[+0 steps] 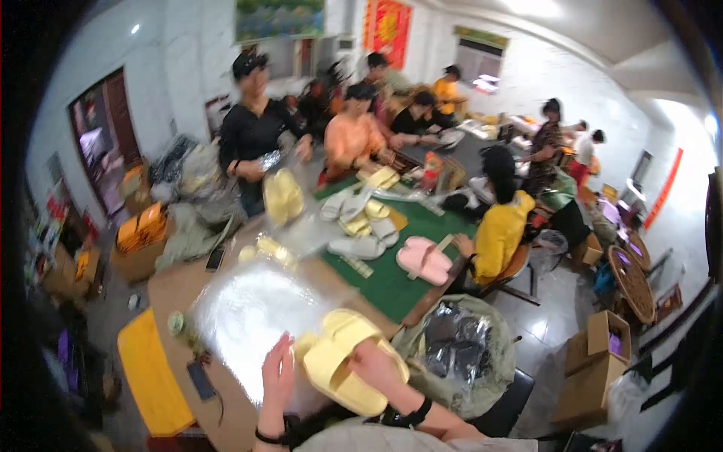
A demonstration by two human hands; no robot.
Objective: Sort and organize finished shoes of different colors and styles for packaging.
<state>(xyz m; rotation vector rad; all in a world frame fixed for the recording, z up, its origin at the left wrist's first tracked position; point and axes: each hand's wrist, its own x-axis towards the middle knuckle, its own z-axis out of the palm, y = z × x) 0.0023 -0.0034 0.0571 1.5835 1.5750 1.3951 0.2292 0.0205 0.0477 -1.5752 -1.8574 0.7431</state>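
Observation:
My right hand (374,367) grips a pair of pale yellow slippers (328,369), with its fingers tucked in under a strap. Just left of the pair, my left hand (278,372) is raised with its fingers stretched out and nothing visible in it. Beneath and beyond that hand, shiny clear plastic bags (245,313) are spread over the brown table (177,290). More pale yellow slippers (271,251), blurred, lie past the plastic.
Pink slippers (424,260) and grey slippers (354,247) lie on a green mat (384,290). A sack (486,392) of dark packed items stands at my right. A yellow stool (151,377) and a phone (201,380) are at left. Several people work around the table; one holds bagged yellow slippers (284,196).

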